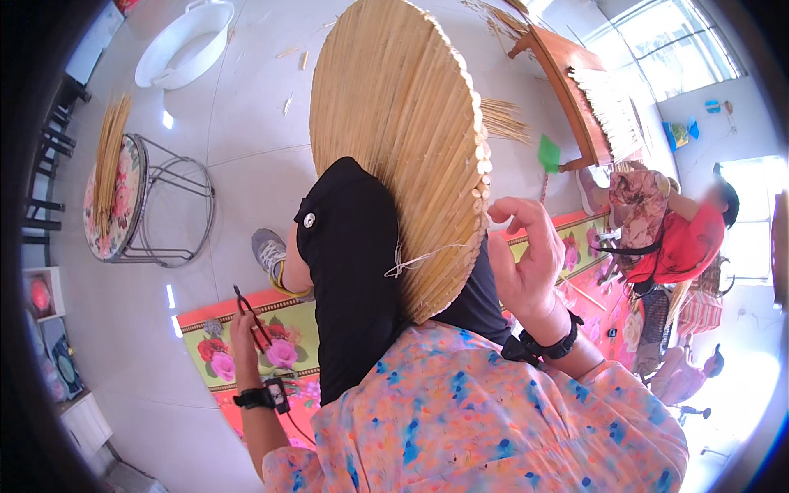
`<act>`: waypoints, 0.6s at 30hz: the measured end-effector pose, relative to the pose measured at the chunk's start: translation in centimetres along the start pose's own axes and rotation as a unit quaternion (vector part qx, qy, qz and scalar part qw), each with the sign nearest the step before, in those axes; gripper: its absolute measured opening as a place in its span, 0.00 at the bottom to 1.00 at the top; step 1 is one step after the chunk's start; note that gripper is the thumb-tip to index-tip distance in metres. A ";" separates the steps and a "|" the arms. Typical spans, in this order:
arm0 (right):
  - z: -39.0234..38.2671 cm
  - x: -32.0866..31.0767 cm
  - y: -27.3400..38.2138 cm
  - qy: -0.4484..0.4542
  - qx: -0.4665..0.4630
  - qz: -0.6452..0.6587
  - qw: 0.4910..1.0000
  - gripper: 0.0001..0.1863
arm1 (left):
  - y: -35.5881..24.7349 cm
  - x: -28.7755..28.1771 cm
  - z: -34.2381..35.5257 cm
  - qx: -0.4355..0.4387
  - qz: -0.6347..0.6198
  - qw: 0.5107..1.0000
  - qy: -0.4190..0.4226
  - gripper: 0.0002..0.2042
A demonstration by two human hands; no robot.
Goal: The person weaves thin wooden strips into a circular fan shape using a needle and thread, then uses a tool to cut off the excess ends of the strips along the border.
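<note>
A large oval piece of flat tan straw or reed strips [382, 99] stands tilted between my black-trousered knees, its right rim finished with a thick knotted edge. Loose pale thread ends [423, 259] stick out near its lower end. My right hand [528, 259] is just right of that rim, fingers bent and thumb apart; nothing shows in it. Down at my left side, my left hand [244, 338] is closed around a slim dark tool with a reddish part [260, 327]; its exact kind is unclear. Both wrists wear black straps.
At left, a round flowered stool [123, 205] bears a bundle of straw stalks [109, 164]. Behind it sits a white tub [187, 49]. A wooden table [559, 82] with stalks stands at far right. Other people sit at right on a flowered mat [588, 283].
</note>
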State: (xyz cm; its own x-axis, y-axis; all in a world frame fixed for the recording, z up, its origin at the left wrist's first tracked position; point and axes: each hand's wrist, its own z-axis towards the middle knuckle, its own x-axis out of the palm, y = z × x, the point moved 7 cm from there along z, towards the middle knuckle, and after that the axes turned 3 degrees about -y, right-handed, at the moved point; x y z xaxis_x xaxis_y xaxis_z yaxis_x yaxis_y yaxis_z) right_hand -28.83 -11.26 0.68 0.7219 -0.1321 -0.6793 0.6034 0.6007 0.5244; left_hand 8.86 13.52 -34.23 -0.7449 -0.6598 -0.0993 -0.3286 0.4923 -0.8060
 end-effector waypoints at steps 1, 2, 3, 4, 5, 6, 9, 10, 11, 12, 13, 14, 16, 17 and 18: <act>-0.5 -0.4 0.0 -0.015 0.007 0.015 1.000 0.14 | -4.1 -0.2 -0.6 0.054 0.091 0.994 -0.005 0.13; -0.9 -0.7 -0.1 -0.029 0.014 0.030 0.999 0.12 | -8.7 0.6 -1.8 0.111 0.149 0.981 0.048 0.11; -1.3 -0.7 -0.3 -0.035 0.016 0.037 0.999 0.12 | -14.1 2.3 -4.6 0.162 0.182 0.968 0.068 0.09; -1.6 -0.5 -0.2 -0.025 0.006 0.045 0.999 0.11 | -18.9 4.3 -7.3 0.232 0.231 0.940 0.095 0.09; -2.0 -0.4 -0.1 -0.018 -0.002 0.050 0.999 0.11 | -22.9 6.4 -9.5 0.300 0.280 0.904 0.124 0.10; -2.4 -0.4 -0.2 -0.023 0.002 0.053 0.998 0.11 | -25.5 8.3 -11.2 0.354 0.335 0.859 0.160 0.09; -3.2 0.6 -0.2 0.019 -0.004 0.042 0.999 0.18 | -30.9 15.2 -16.3 0.484 0.446 0.724 0.210 0.08; -3.1 0.7 -0.1 0.014 -0.002 0.050 0.999 0.18 | -31.7 16.6 -17.1 0.483 0.453 0.720 0.207 0.08; -3.1 0.9 -0.1 0.019 0.003 0.041 0.999 0.18 | -32.2 18.2 -18.1 0.506 0.461 0.690 0.236 0.08; -3.1 1.2 -0.2 0.024 0.007 0.033 0.999 0.18 | -32.3 19.5 -18.9 0.527 0.468 0.658 0.264 0.08; -3.1 1.3 -0.3 0.018 0.015 0.043 0.999 0.18 | -32.5 20.2 -19.2 0.526 0.476 0.654 0.263 0.08; -3.0 1.4 -0.3 0.014 0.018 0.050 0.999 0.18 | -32.5 20.8 -19.4 0.523 0.490 0.642 0.271 0.08; -2.7 1.5 -0.3 0.010 0.028 0.062 0.998 0.18 | -32.4 21.8 -19.6 0.519 0.510 0.626 0.279 0.07; -2.6 1.6 -0.4 0.006 0.032 0.066 0.997 0.18 | -32.5 22.2 -19.8 0.531 0.501 0.622 0.284 0.07; -2.4 1.7 -0.4 0.004 0.030 0.071 0.997 0.17 | -32.7 22.6 -20.0 0.542 0.491 0.618 0.289 0.07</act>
State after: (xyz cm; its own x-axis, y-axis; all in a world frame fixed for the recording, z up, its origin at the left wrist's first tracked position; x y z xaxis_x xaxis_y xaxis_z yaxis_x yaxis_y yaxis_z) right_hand -28.66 -9.82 -1.98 0.7990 -0.0416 -0.5999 0.5139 0.5651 0.6454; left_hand -8.85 -6.09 1.54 -0.4619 0.1222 -0.8785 0.7954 -0.3811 -0.4713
